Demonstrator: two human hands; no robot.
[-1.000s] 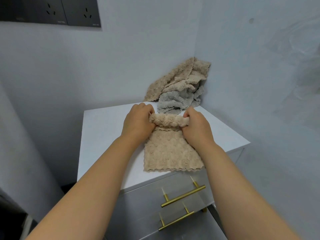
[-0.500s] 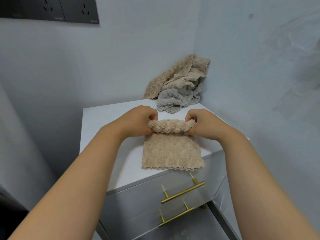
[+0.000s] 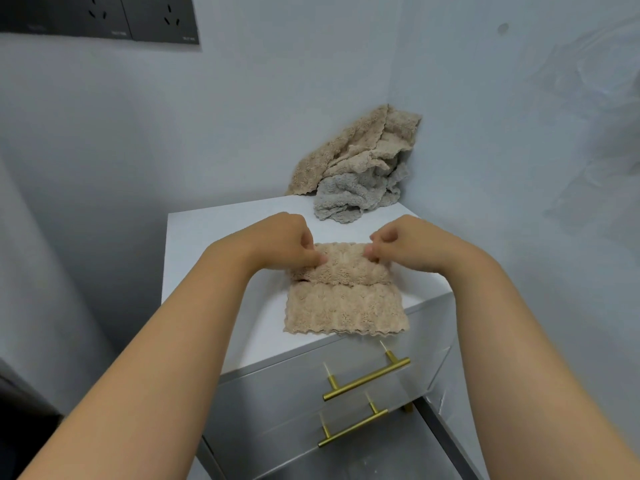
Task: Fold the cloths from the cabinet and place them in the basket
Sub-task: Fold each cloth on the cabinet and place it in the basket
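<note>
The left hand (image 3: 284, 245) and right hand (image 3: 405, 244) each pinch, with curled fingers, a far corner of the beige cloth (image 3: 343, 306), one hand at either end of the folded edge. The cloth lies flat on top of the white cabinet (image 3: 207, 271), near its front edge. Its far part is doubled over toward the person, and a band of the lower layer shows below it. This looks like the folding step on one cloth, with the fold only partway across. The fingertips sink into the fleece, so it is hard to say whether the thumbs sit under the fold or on top of it. The next move probably calls for drawing both corners evenly toward the scalloped near hem so that the edges meet square, then pressing the layers flat. A loose pile (image 3: 353, 150) of unfolded cloths, beige over grey, sits in the back corner of the cabinet, well apart from the hands. The basket is not in view, so placing looks some way off.
</note>
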